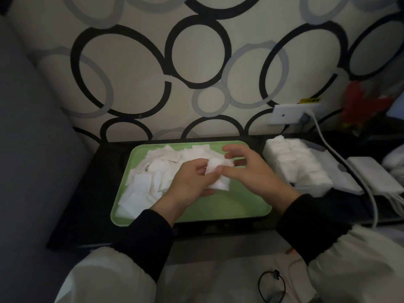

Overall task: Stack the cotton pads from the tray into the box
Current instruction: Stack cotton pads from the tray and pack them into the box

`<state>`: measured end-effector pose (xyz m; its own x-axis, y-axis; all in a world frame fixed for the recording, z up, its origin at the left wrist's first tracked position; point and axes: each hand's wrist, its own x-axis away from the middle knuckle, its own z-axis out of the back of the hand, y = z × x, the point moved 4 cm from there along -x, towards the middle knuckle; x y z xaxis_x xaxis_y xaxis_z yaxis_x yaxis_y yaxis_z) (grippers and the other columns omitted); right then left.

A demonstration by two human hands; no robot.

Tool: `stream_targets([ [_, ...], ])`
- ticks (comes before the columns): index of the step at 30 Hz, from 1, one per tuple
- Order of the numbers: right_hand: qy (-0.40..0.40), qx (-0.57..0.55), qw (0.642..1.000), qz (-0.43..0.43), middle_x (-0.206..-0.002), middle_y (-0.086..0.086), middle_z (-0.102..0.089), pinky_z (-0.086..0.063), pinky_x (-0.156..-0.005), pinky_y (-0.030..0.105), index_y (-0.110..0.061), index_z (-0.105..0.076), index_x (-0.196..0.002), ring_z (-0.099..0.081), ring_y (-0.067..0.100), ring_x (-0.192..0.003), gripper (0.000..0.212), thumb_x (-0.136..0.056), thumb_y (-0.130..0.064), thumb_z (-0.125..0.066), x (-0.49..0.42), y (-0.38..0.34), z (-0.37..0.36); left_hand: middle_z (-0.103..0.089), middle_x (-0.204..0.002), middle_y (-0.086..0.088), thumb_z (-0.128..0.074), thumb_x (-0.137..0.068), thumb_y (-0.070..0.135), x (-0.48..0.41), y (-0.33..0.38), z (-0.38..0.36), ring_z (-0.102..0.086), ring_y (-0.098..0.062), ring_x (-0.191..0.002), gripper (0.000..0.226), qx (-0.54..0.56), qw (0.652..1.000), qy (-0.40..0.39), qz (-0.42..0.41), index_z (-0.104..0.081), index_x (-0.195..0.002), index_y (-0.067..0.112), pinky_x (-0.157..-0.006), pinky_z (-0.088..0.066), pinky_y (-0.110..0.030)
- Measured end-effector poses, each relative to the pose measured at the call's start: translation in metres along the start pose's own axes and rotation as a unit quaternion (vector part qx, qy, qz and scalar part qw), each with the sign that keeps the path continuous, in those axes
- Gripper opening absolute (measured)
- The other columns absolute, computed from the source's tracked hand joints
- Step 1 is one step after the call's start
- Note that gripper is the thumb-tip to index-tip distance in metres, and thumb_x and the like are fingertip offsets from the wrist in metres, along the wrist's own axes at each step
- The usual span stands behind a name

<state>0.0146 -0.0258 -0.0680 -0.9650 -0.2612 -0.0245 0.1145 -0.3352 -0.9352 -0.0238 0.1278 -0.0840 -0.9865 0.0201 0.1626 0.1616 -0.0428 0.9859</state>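
Head camera view, looking down at a green tray (pixel 229 212) on a dark table (pixel 87 204) against a wall patterned with black and grey rings. A loose heap of white square cotton pads (pixel 146 182) covers the left half of the tray; the right half is bare green.

Above the middle of the tray, the left hand (pixel 192 182) grips a small bundle of pads (pixel 220 179), fingers curled beneath it and thumb pressed on top. The right hand (pixel 251 171) meets it from the right. Its thumb touches the bundle and its fingers spread loosely over the far edge; whether they pinch the pads cannot be told. Both wrists wear black cuffs under pale sleeves.

Just right of the tray stands the box (pixel 314 190), packed with neat rows of stacked pads (pixel 295 162). Further right of the tray lies a white adapter (pixel 376 176), and a white cable (pixel 341 160) runs up to a wall socket (pixel 288 114) above the tray's far right corner.
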Motion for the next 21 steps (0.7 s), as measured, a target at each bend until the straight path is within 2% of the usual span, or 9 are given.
stream_targets([
  [2, -0.05, 0.048, 0.997, 0.037, -0.106, -0.008, -0.065, -0.048, -0.075, 0.013, -0.023, -0.067, -0.116, -0.062, 0.006, -0.093, 0.041, -0.079, -0.02, -0.082, 0.002, 0.0, 0.01, -0.076, -0.095, -0.001, -0.071, -0.09, 0.012, -0.002, 0.001, -0.011, -0.073, -0.013, -0.085, 0.017, -0.015, 0.999, -0.021, -0.019, -0.071, -0.107, 0.011, -0.066, -0.059, -0.026],
  [4, -0.065, 0.095, 0.992, 0.053, -0.095, -0.006, -0.07, -0.05, -0.074, 0.022, -0.022, -0.072, -0.103, -0.064, 0.007, -0.085, 0.029, -0.077, -0.019, -0.083, 0.004, 0.005, 0.024, -0.075, -0.092, -0.002, -0.077, -0.085, 0.011, -0.004, 0.001, -0.021, -0.073, -0.016, -0.084, 0.019, -0.034, 0.999, -0.017, -0.033, -0.07, -0.103, 0.011, -0.067, -0.061, -0.031],
  [7, -0.067, 0.121, 0.99, 0.039, -0.089, 0.004, -0.074, -0.056, -0.081, 0.039, -0.016, -0.076, -0.093, -0.069, 0.023, -0.086, 0.016, -0.078, -0.015, -0.082, 0.006, 0.01, 0.054, -0.073, -0.086, -0.006, -0.078, -0.083, 0.007, -0.01, 0.003, -0.035, -0.071, -0.012, -0.073, 0.024, -0.023, 0.999, 0.006, -0.033, -0.065, -0.103, 0.008, -0.058, -0.058, -0.025],
  [9, -0.037, 0.139, 0.988, 0.049, -0.083, 0.001, -0.073, -0.057, -0.075, 0.035, -0.018, -0.075, -0.088, -0.068, 0.018, -0.08, 0.01, -0.081, -0.013, -0.079, 0.008, 0.006, 0.081, -0.074, -0.088, -0.013, -0.076, -0.085, 0.006, -0.014, 0.005, -0.045, -0.07, -0.015, -0.068, 0.021, -0.001, 0.999, 0.013, -0.035, -0.064, -0.102, 0.008, -0.057, -0.056, -0.024],
  [11, 0.033, 0.121, 0.991, 0.044, -0.081, -0.001, -0.07, -0.054, -0.065, 0.028, -0.018, -0.072, -0.087, -0.064, 0.012, -0.075, 0.007, -0.085, -0.012, -0.075, 0.008, 0.001, 0.114, -0.075, -0.09, -0.015, -0.075, -0.086, 0.007, -0.018, 0.004, -0.058, -0.071, -0.017, -0.067, 0.019, 0.016, 0.999, 0.021, -0.031, -0.064, -0.101, 0.009, -0.058, -0.055, -0.024],
  [14, 0.094, 0.106, 0.99, 0.017, -0.088, 0.003, -0.072, -0.053, -0.065, 0.02, -0.013, -0.072, -0.094, -0.065, 0.008, -0.077, 0.008, -0.087, -0.012, -0.072, 0.007, 0.003, 0.158, -0.076, -0.09, -0.01, -0.072, -0.089, 0.012, -0.025, 0.0, -0.082, -0.07, -0.015, -0.07, 0.013, 0.014, 1.0, 0.009, -0.02, -0.065, -0.099, 0.013, -0.062, -0.052, -0.026],
  [18, 0.05, 0.242, 0.969, -0.008, -0.087, 0.002, -0.071, -0.048, -0.073, 0.022, -0.011, -0.072, -0.09, -0.065, 0.013, -0.082, 0.01, -0.082, -0.01, -0.076, -0.001, 0.013, 0.185, -0.073, -0.087, -0.007, -0.068, -0.093, 0.013, -0.03, -0.004, -0.123, -0.066, -0.013, -0.071, 0.009, -0.006, 0.999, -0.022, -0.034, -0.069, -0.102, 0.014, -0.059, -0.049, -0.024],
  [21, -0.016, 0.329, 0.944, -0.02, -0.084, -0.006, -0.069, -0.047, -0.076, 0.026, -0.023, -0.071, -0.083, -0.064, 0.01, -0.082, 0.012, -0.079, -0.015, -0.079, -0.01, 0.017, 0.188, -0.067, -0.081, 0.003, -0.065, -0.094, 0.011, -0.036, -0.009, -0.148, -0.062, -0.01, -0.07, 0.011, -0.006, 0.999, -0.033, -0.04, -0.07, -0.104, 0.015, -0.055, -0.047, -0.023],
])
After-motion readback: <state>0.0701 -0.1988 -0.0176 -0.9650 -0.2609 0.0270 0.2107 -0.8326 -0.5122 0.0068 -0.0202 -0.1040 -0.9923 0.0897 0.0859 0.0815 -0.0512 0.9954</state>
